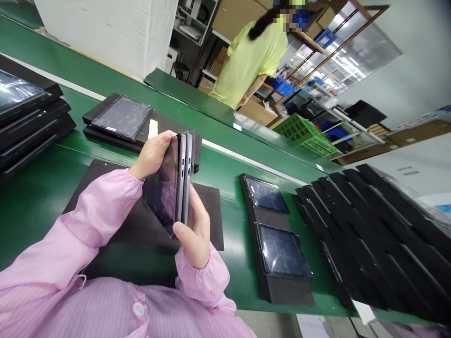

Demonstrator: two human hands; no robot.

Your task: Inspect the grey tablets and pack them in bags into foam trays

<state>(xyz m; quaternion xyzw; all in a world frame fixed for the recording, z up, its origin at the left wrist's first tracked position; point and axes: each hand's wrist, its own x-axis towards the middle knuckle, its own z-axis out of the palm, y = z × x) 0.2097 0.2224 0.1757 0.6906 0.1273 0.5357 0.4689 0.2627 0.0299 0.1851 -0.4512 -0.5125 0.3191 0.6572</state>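
I hold two thin grey tablets (pixel 178 178) upright and edge-on, pressed together, above a black foam mat (pixel 211 211) on the green belt. My left hand (pixel 153 152) grips their top edge, fingers curled over it. My right hand (pixel 193 230) wraps the lower edge, thumb across the front. Both arms wear pink striped sleeves.
A black tray (pixel 278 286) with two bagged tablets lies to the right. Overlapping black trays (pixel 373 230) are spread at far right. Another tablet on trays (pixel 121 117) sits behind; stacked trays (pixel 24 122) at left. A person in a yellow-green shirt (pixel 252 58) stands beyond the belt near a green crate (pixel 305 134).
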